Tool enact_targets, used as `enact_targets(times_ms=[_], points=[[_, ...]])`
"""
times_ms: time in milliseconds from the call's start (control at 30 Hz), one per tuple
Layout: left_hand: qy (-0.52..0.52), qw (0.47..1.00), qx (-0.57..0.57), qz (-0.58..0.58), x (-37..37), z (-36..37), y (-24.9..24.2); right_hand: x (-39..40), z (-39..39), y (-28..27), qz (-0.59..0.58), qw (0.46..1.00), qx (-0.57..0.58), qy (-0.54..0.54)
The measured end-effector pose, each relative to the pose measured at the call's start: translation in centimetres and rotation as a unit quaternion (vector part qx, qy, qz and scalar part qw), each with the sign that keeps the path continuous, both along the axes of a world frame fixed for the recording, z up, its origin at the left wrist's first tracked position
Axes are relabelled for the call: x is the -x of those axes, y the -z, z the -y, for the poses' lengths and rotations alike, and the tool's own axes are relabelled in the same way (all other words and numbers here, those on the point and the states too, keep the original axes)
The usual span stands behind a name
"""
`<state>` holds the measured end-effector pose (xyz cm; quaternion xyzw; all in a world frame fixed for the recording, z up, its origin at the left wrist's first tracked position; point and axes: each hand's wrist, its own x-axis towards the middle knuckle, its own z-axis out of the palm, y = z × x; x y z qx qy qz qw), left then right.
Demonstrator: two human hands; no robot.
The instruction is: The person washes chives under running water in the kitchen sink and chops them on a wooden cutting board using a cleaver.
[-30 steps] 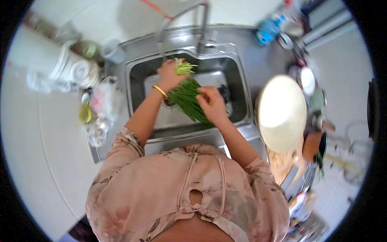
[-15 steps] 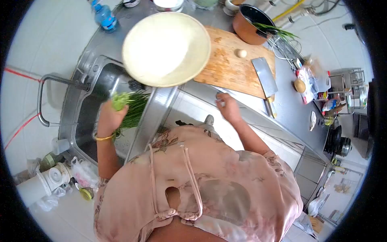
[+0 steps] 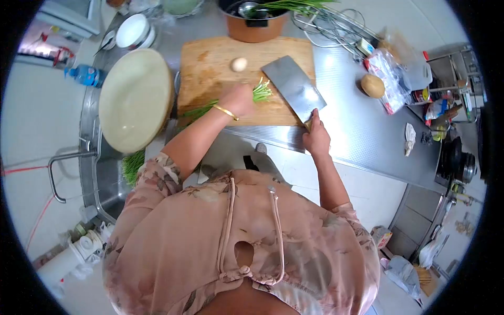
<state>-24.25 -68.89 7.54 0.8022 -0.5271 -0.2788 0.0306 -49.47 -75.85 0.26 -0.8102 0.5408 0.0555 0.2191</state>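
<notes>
Green stalks are lying on the cutting board, a bit above ctr of frame, running roughly side to side w/ a slight tilt: pale ends are pointing right & a little up, green lengths are trailing out toward the board's lower-left corner. My L hand is clasping them from above, close to the pale ends; fingertips are hiding underneath, so can't tell how tight.

My R hand is gripping the cleaver by its handle, just below the board's lower-right edge, w/ a finger reaching up onto the blade. That blade is slanting upper left to lower right, so its long axis is crossing the stalks' line at a steep angle. Pale ends are sitting btwn L hand & blade, just beside the left edge; can't tell if the blade is resting flat or hovering. L hand is the nearer one.

Pale round thing is resting above L hand, apart from the blade; pot is standing top ctr.
</notes>
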Motion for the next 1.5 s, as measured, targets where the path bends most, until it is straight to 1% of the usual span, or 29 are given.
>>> enact_targets(times_ms=[33,67,100,133,167,200,267,300,333,400,467,500,567,700,800,900,967,1100,1133,1267,1400,1433,1500], points=[[0.005,1.0,0.01,0.004,0.4,1.4,2.2,0.4,0.3,-1.9,0.007,1.0,0.012,-0.008],[0.008,1.0,0.019,0.01,0.6,2.6,4.8,1.3,0.8,-2.9,0.057,0.998,-0.004,-0.007],[0.013,0.999,0.028,0.015,1.1,3.3,6.2,2.2,1.1,-3.7,0.106,0.994,-0.02,-0.005],[0.023,0.999,0.041,0.02,1.7,3.8,6.5,2.9,1.1,-4.5,0.157,0.987,-0.036,-0.001],[0.035,0.998,0.056,0.024,2.4,4.3,6.7,3.4,1.0,-5.4,0.182,0.978,-0.087,0.048],[0.046,0.996,0.071,0.027,3.1,4.7,6.9,3.9,0.6,-6.1,0.216,0.968,-0.101,0.075],[0.033,0.993,0.099,0.051,4.2,5.0,6.7,4.8,-0.3,-7.0,0.283,0.943,-0.122,0.123],[0.022,0.992,0.112,0.06,4.8,5.2,6.8,5.0,-1.0,-6.7,0.339,0.918,-0.131,0.159],[0.022,0.988,0.132,0.078,5.0,5.2,7.1,4.7,-1.5,-7.8,0.305,0.928,-0.134,0.169],[0.021,0.979,0.168,0.116,5.0,4.8,7.8,4.2,-2.2,-8.9,0.287,0.949,-0.068,0.11],[0.008,0.989,0.125,0.076,5.2,4.6,7.8,3.6,-2.5,-8.7,0.258,0.965,-0.019,0.052],[0.002,0.993,0.106,0.058,5.2,4.6,7.6,3.3,-2.6,-8.6,0.252,0.967,-0.017,0.04],[0.002,0.987,0.127,0.094,5.3,4.0,7.3,2.8,-2.8,-8.4,0.237,0.971,-0.022,0.015],[0.016,0.973,0.16,0.165,5.2,3.2,8.0,1.7,-3.2,-9.2,0.227,0.973,-0.042,0.002],[0.022,0.977,0.14,0.156,5.7,3.0,8.6,1.2,-3.2,-8.9,0.213,0.976,-0.035,-0.014],[0.01,0.982,0.117,0.145,5.7,3.3,9.6,0.5,-3.1,-8.6,0.168,0.984,-0.054,-0.022],[0.015,0.979,0.133,0.151,5.8,3.3,9.7,0.0,-3.0,-7.9,0.156,0.987,-0.035,-0.027],[0.041,0.962,0.206,0.176,5.6,3.0,10.3,-0.4,-1.8,-8.0,0.127,0.986,-0.105,-0.013],[0.053,0.961,0.204,0.179,5.5,2.8,10.5,-0.5,-1.2,-8.3,0.121,0.985,-0.124,-0.002],[0.083,0.957,0.207,0.187,5.2,2.9,10.6,-1.3,0.5,-7.4,0.109,0.987,-0.12,-0.022],[0.086,0.957,0.213,0.177,4.9,2.8,10.3,-4.3,0.3,-5.0,0.096,0.993,-0.044,-0.053],[0.091,0.957,0.21,0.175,4.8,2.8,10.3,-4.8,0.2,-4.9,0.07,0.995,-0.042,-0.055],[0.102,0.958,0.205,0.171,4.7,2.6,10.2,-5.4,-0.1,-4.5,0.076,0.995,-0.017,-0.06]])
